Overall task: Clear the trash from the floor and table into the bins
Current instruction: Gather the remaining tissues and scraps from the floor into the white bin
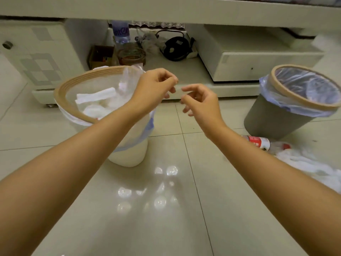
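Two bare hands hovered over the floor (166,209) between two bins.

At 4 o'clock lay a bottle (262,143) beside white trash (304,165). The left hand (153,87) and right hand (199,100) had loosely curled fingers (185,89), grasping nothing I could make out. White bin (127,156) at 10 o'clock held tissues (96,100); grey bin (267,119) stood at 2 o'clock.
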`<act>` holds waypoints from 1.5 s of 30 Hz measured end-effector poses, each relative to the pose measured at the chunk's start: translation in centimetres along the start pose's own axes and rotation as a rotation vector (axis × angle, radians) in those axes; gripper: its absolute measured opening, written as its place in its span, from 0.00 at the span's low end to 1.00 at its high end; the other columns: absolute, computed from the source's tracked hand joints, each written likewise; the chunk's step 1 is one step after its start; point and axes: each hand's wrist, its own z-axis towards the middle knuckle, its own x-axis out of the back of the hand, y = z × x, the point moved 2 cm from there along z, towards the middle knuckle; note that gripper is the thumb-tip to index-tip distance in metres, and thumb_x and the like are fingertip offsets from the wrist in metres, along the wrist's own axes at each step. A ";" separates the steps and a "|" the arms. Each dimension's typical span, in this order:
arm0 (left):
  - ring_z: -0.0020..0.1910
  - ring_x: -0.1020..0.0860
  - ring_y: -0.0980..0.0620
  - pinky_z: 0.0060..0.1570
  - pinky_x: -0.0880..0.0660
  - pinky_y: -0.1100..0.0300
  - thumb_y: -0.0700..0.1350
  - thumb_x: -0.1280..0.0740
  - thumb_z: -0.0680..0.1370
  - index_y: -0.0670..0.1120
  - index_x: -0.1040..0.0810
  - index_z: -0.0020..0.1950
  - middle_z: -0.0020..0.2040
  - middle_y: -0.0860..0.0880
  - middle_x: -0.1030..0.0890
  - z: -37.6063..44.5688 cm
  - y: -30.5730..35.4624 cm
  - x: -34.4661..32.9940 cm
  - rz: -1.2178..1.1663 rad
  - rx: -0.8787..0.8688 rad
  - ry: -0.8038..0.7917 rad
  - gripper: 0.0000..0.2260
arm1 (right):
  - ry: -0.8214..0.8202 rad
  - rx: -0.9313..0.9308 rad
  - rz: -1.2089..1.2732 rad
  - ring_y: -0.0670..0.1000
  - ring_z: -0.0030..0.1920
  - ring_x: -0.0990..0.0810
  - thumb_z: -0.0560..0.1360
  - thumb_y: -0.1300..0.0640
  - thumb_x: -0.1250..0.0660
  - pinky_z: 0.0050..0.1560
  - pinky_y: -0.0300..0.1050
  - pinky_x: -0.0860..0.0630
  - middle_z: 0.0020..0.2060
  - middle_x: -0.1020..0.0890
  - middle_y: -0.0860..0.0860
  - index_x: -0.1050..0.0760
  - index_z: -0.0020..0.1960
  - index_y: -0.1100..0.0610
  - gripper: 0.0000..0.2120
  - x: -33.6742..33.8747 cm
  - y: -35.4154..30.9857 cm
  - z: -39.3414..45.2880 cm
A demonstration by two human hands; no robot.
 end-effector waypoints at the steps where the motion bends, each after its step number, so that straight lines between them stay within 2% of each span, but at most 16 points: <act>1: 0.33 0.23 0.63 0.34 0.26 0.69 0.46 0.36 0.79 0.46 0.20 0.51 0.39 0.51 0.18 -0.2 0.1 -1.2 0.011 -0.001 -0.029 0.07 | 0.025 -0.006 -0.029 0.49 0.35 0.22 0.75 0.64 0.34 0.32 0.34 0.26 0.42 0.20 0.58 0.24 0.55 0.58 0.09 1.7 0.8 -0.6; 3: 0.35 0.22 0.57 0.40 0.23 0.61 0.47 0.36 0.79 0.45 0.20 0.52 0.39 0.51 0.18 -0.6 0.1 -3.7 0.051 -0.006 -0.110 0.08 | 0.080 -0.040 -0.076 0.47 0.35 0.21 0.75 0.63 0.34 0.33 0.35 0.25 0.43 0.21 0.55 0.24 0.55 0.56 0.10 5.2 2.5 -2.0; 6: 0.39 0.20 0.55 0.45 0.22 0.57 0.50 0.37 0.80 0.48 0.20 0.53 0.40 0.54 0.18 -1.5 -0.2 -8.1 0.135 -0.017 -0.279 0.08 | 0.198 -0.133 -0.082 0.44 0.33 0.21 0.75 0.63 0.34 0.34 0.37 0.24 0.44 0.20 0.55 0.24 0.57 0.56 0.12 10.1 5.3 -4.7; 8: 0.40 0.20 0.55 0.44 0.23 0.58 0.50 0.36 0.79 0.49 0.21 0.53 0.41 0.54 0.18 -2.2 -0.5 -11.1 0.161 0.007 -0.361 0.08 | 0.274 -0.205 -0.064 0.43 0.33 0.21 0.75 0.63 0.33 0.35 0.40 0.24 0.45 0.20 0.56 0.23 0.58 0.55 0.12 12.8 7.1 -6.8; 10: 0.41 0.20 0.55 0.44 0.23 0.59 0.49 0.36 0.79 0.49 0.21 0.54 0.43 0.52 0.18 -3.0 -0.5 -14.2 0.190 0.009 -0.431 0.07 | 0.332 -0.251 -0.037 0.41 0.33 0.22 0.74 0.65 0.33 0.35 0.39 0.24 0.43 0.22 0.55 0.22 0.56 0.55 0.12 15.0 8.7 -8.9; 12: 0.43 0.20 0.55 0.44 0.24 0.61 0.49 0.37 0.80 0.48 0.22 0.55 0.46 0.51 0.18 -3.6 -0.3 -17.5 0.224 0.012 -0.511 0.08 | 0.386 -0.270 -0.041 0.47 0.35 0.24 0.73 0.66 0.34 0.35 0.39 0.25 0.41 0.23 0.53 0.21 0.54 0.55 0.12 16.9 10.2 -10.6; 14: 0.45 0.20 0.54 0.44 0.25 0.61 0.48 0.37 0.80 0.47 0.23 0.57 0.49 0.50 0.19 -4.2 0.0 -20.9 0.261 0.029 -0.587 0.09 | 0.419 -0.308 -0.058 0.51 0.36 0.24 0.73 0.66 0.34 0.33 0.36 0.27 0.41 0.23 0.54 0.22 0.53 0.55 0.11 18.7 11.2 -12.4; 17: 0.48 0.21 0.53 0.47 0.23 0.59 0.49 0.35 0.79 0.49 0.24 0.57 0.53 0.50 0.21 -5.1 0.3 -26.1 0.298 0.056 -0.714 0.08 | 0.495 -0.359 -0.048 0.51 0.35 0.23 0.73 0.66 0.34 0.29 0.30 0.29 0.41 0.22 0.54 0.22 0.52 0.56 0.10 21.5 12.4 -15.3; 20: 0.47 0.20 0.49 0.50 0.21 0.54 0.47 0.33 0.77 0.49 0.22 0.53 0.49 0.49 0.20 -6.3 0.2 -29.4 0.286 0.037 -0.769 0.06 | 0.558 -0.381 -0.061 0.51 0.36 0.22 0.73 0.66 0.34 0.30 0.29 0.29 0.41 0.22 0.52 0.22 0.52 0.56 0.10 23.7 13.6 -17.8; 22: 0.46 0.20 0.50 0.49 0.23 0.54 0.47 0.32 0.76 0.47 0.21 0.56 0.47 0.49 0.19 -7.1 0.3 -32.1 0.262 -0.001 -0.811 0.09 | 0.618 -0.411 -0.089 0.50 0.35 0.21 0.73 0.65 0.34 0.32 0.31 0.29 0.41 0.21 0.51 0.21 0.53 0.55 0.11 25.8 14.7 -19.6; 26: 0.48 0.22 0.53 0.48 0.23 0.59 0.47 0.31 0.76 0.48 0.26 0.64 0.54 0.51 0.20 -8.3 -0.2 -37.6 0.249 -0.035 -0.906 0.17 | 0.741 -0.466 -0.116 0.49 0.36 0.20 0.74 0.64 0.34 0.33 0.32 0.28 0.41 0.20 0.49 0.23 0.52 0.52 0.10 28.9 17.2 -22.8; 31: 0.60 0.24 0.47 0.60 0.25 0.52 0.45 0.28 0.74 0.47 0.34 0.71 0.65 0.47 0.25 -8.2 -0.8 -44.3 0.296 -0.138 -0.920 0.27 | 0.815 -0.522 -0.129 0.52 0.41 0.22 0.72 0.66 0.34 0.39 0.41 0.26 0.45 0.20 0.49 0.23 0.54 0.50 0.15 31.4 20.7 -25.0; 35: 0.68 0.31 0.42 0.64 0.29 0.47 0.46 0.24 0.70 0.47 0.42 0.76 0.71 0.43 0.31 -7.4 -1.1 -48.9 0.401 -0.276 -0.874 0.40 | 0.837 -0.532 -0.173 0.45 0.37 0.26 0.72 0.67 0.34 0.35 0.29 0.28 0.47 0.21 0.46 0.23 0.55 0.50 0.17 32.9 22.8 -24.9; 37: 0.72 0.36 0.42 0.66 0.32 0.47 0.49 0.24 0.69 0.47 0.44 0.77 0.73 0.43 0.34 -6.9 -1.2 -50.8 0.477 -0.353 -0.838 0.42 | 0.835 -0.533 -0.194 0.44 0.37 0.26 0.72 0.67 0.34 0.34 0.27 0.30 0.46 0.21 0.45 0.24 0.54 0.49 0.17 33.5 23.7 -24.4; 41: 0.70 0.38 0.41 0.64 0.35 0.49 0.53 0.28 0.73 0.46 0.40 0.74 0.71 0.44 0.31 -6.6 -1.5 -53.5 0.618 -0.446 -0.770 0.35 | 0.830 -0.547 -0.210 0.44 0.37 0.26 0.72 0.67 0.35 0.32 0.27 0.30 0.45 0.21 0.44 0.23 0.54 0.50 0.16 34.2 25.3 -23.5; 45: 0.61 0.34 0.44 0.57 0.38 0.54 0.52 0.36 0.77 0.47 0.25 0.62 0.60 0.47 0.28 -7.4 -2.8 -54.5 0.666 -0.586 -0.679 0.16 | 0.824 -0.561 -0.261 0.44 0.38 0.26 0.72 0.67 0.34 0.34 0.27 0.29 0.46 0.21 0.46 0.23 0.53 0.51 0.15 34.9 26.6 -22.9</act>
